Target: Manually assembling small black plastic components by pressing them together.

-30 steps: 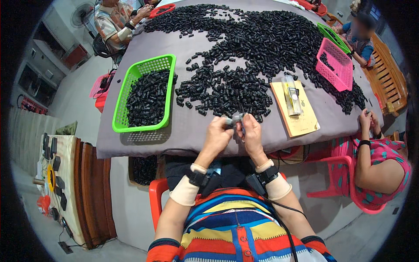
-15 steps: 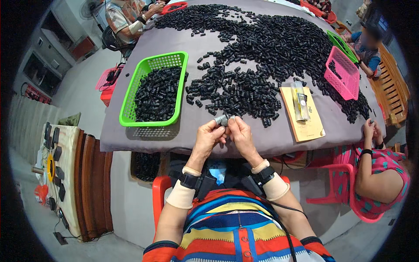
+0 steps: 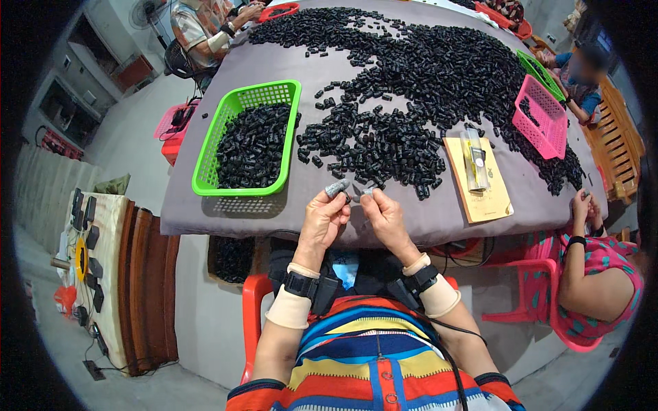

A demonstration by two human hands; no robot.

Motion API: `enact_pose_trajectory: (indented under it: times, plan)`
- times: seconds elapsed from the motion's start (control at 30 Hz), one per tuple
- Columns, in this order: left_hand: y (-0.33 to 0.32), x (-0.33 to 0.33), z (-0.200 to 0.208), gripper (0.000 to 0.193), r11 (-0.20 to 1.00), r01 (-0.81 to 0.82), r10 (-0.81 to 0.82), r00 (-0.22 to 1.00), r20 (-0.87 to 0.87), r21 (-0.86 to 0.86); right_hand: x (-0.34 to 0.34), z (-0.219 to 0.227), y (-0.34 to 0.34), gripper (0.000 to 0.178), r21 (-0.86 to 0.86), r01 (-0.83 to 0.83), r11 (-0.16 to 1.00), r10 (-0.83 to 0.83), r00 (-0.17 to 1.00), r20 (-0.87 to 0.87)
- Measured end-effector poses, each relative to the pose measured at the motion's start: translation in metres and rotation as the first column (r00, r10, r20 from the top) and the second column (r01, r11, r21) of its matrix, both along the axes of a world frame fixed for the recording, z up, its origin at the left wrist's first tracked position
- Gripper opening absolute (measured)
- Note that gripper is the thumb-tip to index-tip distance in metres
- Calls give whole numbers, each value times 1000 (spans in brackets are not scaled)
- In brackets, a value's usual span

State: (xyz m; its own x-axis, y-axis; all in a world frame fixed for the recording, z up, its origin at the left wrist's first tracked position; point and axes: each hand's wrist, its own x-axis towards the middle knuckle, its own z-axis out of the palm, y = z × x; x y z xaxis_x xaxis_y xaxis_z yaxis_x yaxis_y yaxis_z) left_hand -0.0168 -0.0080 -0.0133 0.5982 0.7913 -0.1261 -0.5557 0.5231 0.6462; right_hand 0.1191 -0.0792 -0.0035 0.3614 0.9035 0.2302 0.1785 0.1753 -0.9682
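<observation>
— Where the near edge of the table (image 3: 205, 205) meets the lap, what do the hands have?

— Left hand (image 3: 322, 219) raised just above the edge, fingers curled and pinched on a small grey cap-like piece (image 3: 336, 188). Right hand (image 3: 384, 218) close beside it, fingertips closed on a small pale piece (image 3: 368, 192). The two pieces sit near each other — whether they touch, cannot tell. Both wrists carry black strapped devices over beige bands.

— And the stock around them?

— Just beyond the hands, a loose heap of small black parts (image 3: 384, 144), spreading far and to the right across the grey cloth into a much bigger mass. Left of the hands, a green basket (image 3: 226, 127) partly filled with the same black parts, its near end bare mesh. Right of the hands, a yellow card (image 3: 480, 198) lying flat with a clear tube-like item (image 3: 474, 159) on it. Further right, a pink basket (image 3: 541, 116) tilted against the black mass; behind it a second green basket (image 3: 534, 68).

— Others at the table?

— One person at the near right corner in a pink patterned top, hands (image 3: 582, 205) together at the table edge. Another at the far left corner, hands near a red tray (image 3: 277, 11). A third on the far right.
</observation>
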Motion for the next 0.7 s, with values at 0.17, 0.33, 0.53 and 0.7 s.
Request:
enact_pose_trajectory:
  times: [0.17, 0.33, 0.53, 0.7]
  plan:
    - [0, -2, -3, 28, 1000, 10, -10, 1000, 12, -16, -5, 11, -4, 26, 39, -13, 999, 1, 961, 276]
    - [3, -4, -6, 32, 998, 64, -65, 997, 39, 8, -5, 14, -4, 25, 6, 1, 1000, -3, 951, 310]
    - [2, -7, -5, 30, 998, 69, -69, 998, 9, -9, -7, 17, -6, 25, 8, -2, 1000, -1, 932, 361]
    - [3, -7, -6, 28, 997, 76, -76, 997, 9, -1, -8, 19, -6, 25, 18, -9, 1000, 1, 919, 394]
